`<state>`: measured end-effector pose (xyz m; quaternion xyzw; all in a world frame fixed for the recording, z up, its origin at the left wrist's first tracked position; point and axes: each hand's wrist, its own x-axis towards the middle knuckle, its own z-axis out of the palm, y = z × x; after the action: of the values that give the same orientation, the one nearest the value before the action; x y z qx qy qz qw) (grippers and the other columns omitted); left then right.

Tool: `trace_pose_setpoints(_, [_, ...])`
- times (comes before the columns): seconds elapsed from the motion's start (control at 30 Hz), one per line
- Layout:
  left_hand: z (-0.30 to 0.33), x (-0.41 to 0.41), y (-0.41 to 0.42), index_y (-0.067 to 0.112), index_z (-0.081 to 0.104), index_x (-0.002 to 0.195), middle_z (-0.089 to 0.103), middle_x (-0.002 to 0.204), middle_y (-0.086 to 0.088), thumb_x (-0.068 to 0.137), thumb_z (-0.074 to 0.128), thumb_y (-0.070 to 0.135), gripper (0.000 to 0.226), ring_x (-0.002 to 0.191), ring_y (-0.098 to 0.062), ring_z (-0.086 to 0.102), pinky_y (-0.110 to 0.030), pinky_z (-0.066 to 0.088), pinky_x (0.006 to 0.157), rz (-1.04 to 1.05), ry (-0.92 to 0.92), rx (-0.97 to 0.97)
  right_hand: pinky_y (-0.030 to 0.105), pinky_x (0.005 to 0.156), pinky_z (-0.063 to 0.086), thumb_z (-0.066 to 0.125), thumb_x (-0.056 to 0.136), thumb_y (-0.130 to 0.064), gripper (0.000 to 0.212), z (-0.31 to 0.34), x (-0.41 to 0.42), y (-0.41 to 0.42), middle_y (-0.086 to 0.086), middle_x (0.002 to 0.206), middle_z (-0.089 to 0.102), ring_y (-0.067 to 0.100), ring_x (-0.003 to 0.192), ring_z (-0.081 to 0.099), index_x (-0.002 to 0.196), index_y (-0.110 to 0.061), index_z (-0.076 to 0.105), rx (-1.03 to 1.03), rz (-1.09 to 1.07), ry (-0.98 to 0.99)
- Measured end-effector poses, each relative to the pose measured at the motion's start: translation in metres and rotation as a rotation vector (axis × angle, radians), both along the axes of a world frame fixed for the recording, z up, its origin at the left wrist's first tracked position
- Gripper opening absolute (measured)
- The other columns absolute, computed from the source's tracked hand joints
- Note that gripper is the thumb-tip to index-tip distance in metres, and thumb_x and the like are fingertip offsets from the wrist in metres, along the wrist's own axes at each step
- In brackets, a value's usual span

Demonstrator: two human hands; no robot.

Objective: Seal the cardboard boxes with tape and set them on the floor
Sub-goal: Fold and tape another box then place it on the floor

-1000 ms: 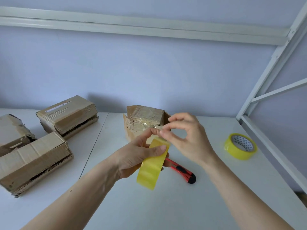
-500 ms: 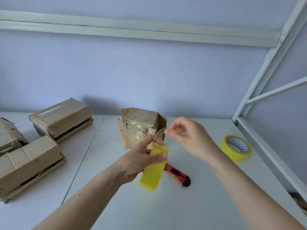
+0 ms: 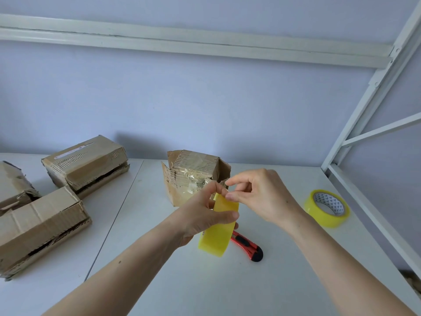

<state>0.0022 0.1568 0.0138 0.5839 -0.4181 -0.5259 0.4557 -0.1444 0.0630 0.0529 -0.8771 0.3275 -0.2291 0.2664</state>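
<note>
Glossy yellow tape roll (image 3: pixel 216 229) gripped by left hand (image 3: pixel 200 215), right hand (image 3: pixel 257 197) fingers pinching its edge, crumpled cardboard box (image 3: pixel 193 174) behind.

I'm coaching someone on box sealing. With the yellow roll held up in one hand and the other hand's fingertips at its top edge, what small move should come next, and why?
Probably peel the free end loose. The left hand grips the tape roll while the right hand reaches its fingertips to the roll's top edge; no strip is drawn out yet, and the open-flapped box behind waits untaped.

Yellow tape roll (image 3: pixel 216 231), red-blk cutter (image 3: pixel 247 247)
</note>
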Motion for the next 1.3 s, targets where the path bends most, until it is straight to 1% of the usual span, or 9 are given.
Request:
trace_pose_setpoints(0.2, [-0.003, -0.008, -0.003, 0.015, 0.05, 0.109, 0.073, 0.087, -0.01, 0.083, 0.079, 0.002, 0.041, 0.076, -0.021, 0.075, -0.024, 0.053, 0.053, -0.013, 0.056, 0.022, 0.008, 0.063, 0.038, 0.078, 0.086, -0.021, 0.01, -0.001, -0.004, -0.003, -0.009, 0.075, 0.066, -0.004, 0.075, 0.057, 0.096, -0.018, 0.08, -0.045, 0.044, 0.075])
trace_pose_setpoints(0.43, [-0.005, -0.003, -0.005, 0.021, 0.032, 0.11, 0.075, 0.1, -0.021, 0.065, 0.088, 0.008, 0.073, 0.09, -0.047, 0.072, -0.063, 0.054, 0.092, 0.048, 0.199, 0.009, 0.011, 0.06, 0.04, 0.074, 0.088, -0.018, 0.021, -0.004, -0.009, -0.014, -0.013, 0.07, 0.066, -0.005, 0.065, 0.058, 0.073, -0.031, 0.068, 0.066, 0.048, 0.076])
trace_pose_setpoints(0.67, [-0.028, -0.013, -0.016, 0.027, 0.034, 0.112, 0.076, 0.107, -0.015, 0.066, 0.093, 0.012, 0.076, 0.101, -0.041, 0.071, -0.06, 0.052, 0.098, 0.114, 0.084, -0.053, 0.032, 0.074, 0.037, 0.071, 0.091, -0.025, 0.013, -0.022, -0.006, -0.027, 0.007, 0.085, 0.052, 0.018, 0.082, 0.047, 0.079, -0.022, 0.068, 0.459, -0.049, 0.038])
trace_pose_setpoints(0.83, [-0.039, -0.025, -0.018, 0.028, 0.032, 0.12, 0.077, 0.107, -0.007, 0.071, 0.09, 0.025, 0.077, 0.096, -0.021, 0.072, -0.053, 0.056, 0.094, 0.154, 0.072, -0.086, 0.042, 0.079, 0.059, 0.066, 0.095, -0.011, 0.008, -0.019, -0.007, -0.031, 0.01, 0.103, 0.061, 0.021, 0.095, 0.06, 0.087, -0.009, 0.064, 0.659, -0.118, 0.012])
trace_pose_setpoints(0.97, [-0.028, -0.016, -0.015, 0.026, 0.033, 0.134, 0.072, 0.123, 0.001, 0.078, 0.079, 0.045, 0.076, 0.108, -0.01, 0.069, -0.035, 0.058, 0.088, 0.069, -0.064, -0.116, 0.029, 0.069, 0.061, 0.063, 0.096, -0.003, 0.005, -0.015, -0.018, -0.045, 0.018, 0.112, 0.064, 0.019, 0.09, 0.065, 0.093, 0.0, 0.065, 0.569, -0.194, -0.099])
trace_pose_setpoints(1.03, [-0.018, -0.004, -0.012, 0.025, 0.043, 0.129, 0.073, 0.119, 0.002, 0.082, 0.077, 0.04, 0.059, 0.103, -0.006, 0.07, -0.025, 0.058, 0.084, 0.102, -0.148, -0.167, 0.034, 0.076, 0.061, 0.065, 0.094, -0.003, 0.007, -0.017, -0.018, -0.054, 0.018, 0.113, 0.067, 0.025, 0.093, 0.068, 0.088, -0.005, 0.066, 0.494, -0.217, -0.08])
trace_pose_setpoints(1.1, [-0.01, 0.012, -0.011, 0.024, 0.052, 0.117, 0.077, 0.103, 0.0, 0.088, 0.077, 0.027, 0.038, 0.09, -0.012, 0.073, -0.027, 0.058, 0.077, 0.198, -0.152, -0.254, 0.044, 0.089, 0.056, 0.068, 0.092, -0.006, 0.004, -0.022, -0.015, -0.064, 0.016, 0.11, 0.07, 0.032, 0.101, 0.068, 0.088, -0.007, 0.068, 0.338, -0.228, 0.054])
trace_pose_setpoints(1.17, [-0.007, 0.036, -0.012, 0.025, 0.057, 0.108, 0.077, 0.092, 0.0, 0.086, 0.08, 0.019, 0.032, 0.082, -0.016, 0.072, -0.035, 0.059, 0.072, 0.345, -0.24, -0.371, 0.039, 0.087, 0.052, 0.066, 0.093, -0.009, 0.005, -0.026, -0.011, -0.073, 0.012, 0.106, 0.07, 0.03, 0.101, 0.065, 0.09, -0.005, 0.068, 0.138, -0.227, 0.234])
trace_pose_setpoints(1.3, [-0.002, 0.095, -0.023, 0.029, 0.055, 0.124, 0.063, 0.118, 0.012, 0.057, 0.09, 0.034, 0.076, 0.104, -0.013, 0.052, -0.032, 0.048, 0.087, 0.44, -0.762, -0.406, 0.03, 0.072, 0.04, 0.062, 0.096, -0.015, 0.009, -0.029, -0.004, -0.08, 0.005, 0.094, 0.066, 0.022, 0.09, 0.058, 0.09, -0.009, 0.065, -0.025, -0.244, 0.302])
